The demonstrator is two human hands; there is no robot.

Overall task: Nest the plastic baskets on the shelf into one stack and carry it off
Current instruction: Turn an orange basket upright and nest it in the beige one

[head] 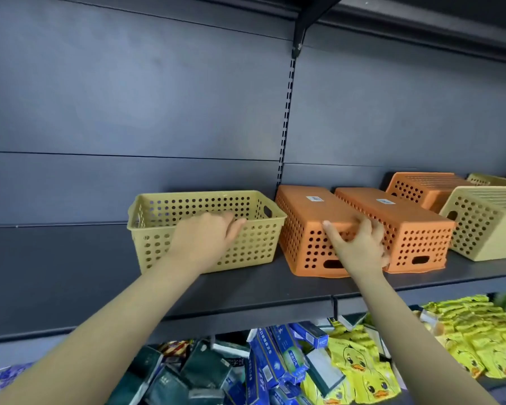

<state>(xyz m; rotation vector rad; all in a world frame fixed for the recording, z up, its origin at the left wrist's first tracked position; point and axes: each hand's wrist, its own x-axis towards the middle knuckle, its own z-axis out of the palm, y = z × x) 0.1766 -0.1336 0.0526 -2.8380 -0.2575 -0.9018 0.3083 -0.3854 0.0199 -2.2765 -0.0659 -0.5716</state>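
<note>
Grey metal shelf (70,258), yellow basket (158,217) upright, orange baskets (301,217) overturned

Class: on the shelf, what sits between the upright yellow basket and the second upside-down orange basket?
Head view: one upside-down orange basket, which the right hand touches.

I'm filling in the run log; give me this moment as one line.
phase: gathering | left hand: on upright yellow basket front rim | right hand: gripping upside-down orange basket end | nested: none yet
</note>
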